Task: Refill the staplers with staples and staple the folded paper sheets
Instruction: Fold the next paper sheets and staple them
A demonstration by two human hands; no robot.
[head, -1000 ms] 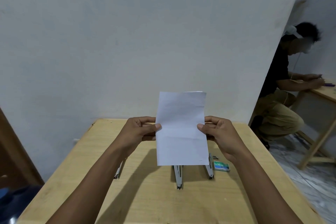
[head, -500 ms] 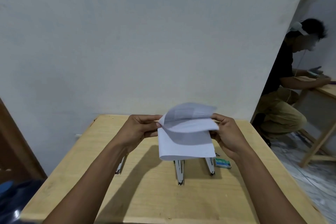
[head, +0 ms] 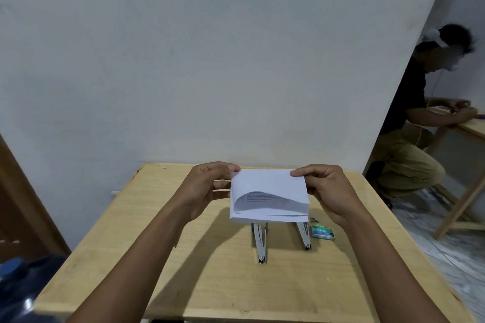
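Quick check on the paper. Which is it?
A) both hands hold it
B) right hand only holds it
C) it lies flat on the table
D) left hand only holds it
A: the left hand and the right hand each pinch one side of the folded paper, held up off the table.

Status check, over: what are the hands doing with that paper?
Left hand and right hand pinch the folded paper by its top corners, above the table. One stapler, second stapler, staple box lie below, untouched. Nothing in the way.
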